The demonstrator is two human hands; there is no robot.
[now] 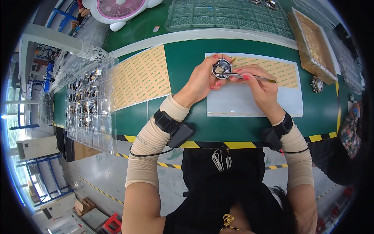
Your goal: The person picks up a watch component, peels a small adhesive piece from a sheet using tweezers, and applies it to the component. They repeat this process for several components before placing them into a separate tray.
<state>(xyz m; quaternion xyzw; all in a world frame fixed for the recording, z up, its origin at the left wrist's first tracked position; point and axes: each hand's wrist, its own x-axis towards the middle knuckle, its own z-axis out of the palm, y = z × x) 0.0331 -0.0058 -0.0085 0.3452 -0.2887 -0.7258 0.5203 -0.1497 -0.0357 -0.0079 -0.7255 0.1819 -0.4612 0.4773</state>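
My left hand [200, 81] is closed around a small round electronic part [221, 70] with a dark rim and a bright inside, held up over the table. In my right hand [263, 86] is a slim pair of metal tweezers [266, 79], its tip reaching into the open face of the round part. What the tip touches is too small to make out. Below both hands lies a white backing sheet [253, 102], with a tan, green-printed adhesive strip [282, 73] along its far side.
A larger tan adhesive sheet [144, 78] lies left. Beyond it, a clear compartment tray [103, 128] holds several small parts. A clear tray [230, 17] and pink-white fan [119, 8] stand at the back. To the right are a box [311, 48] and another round part [317, 84].
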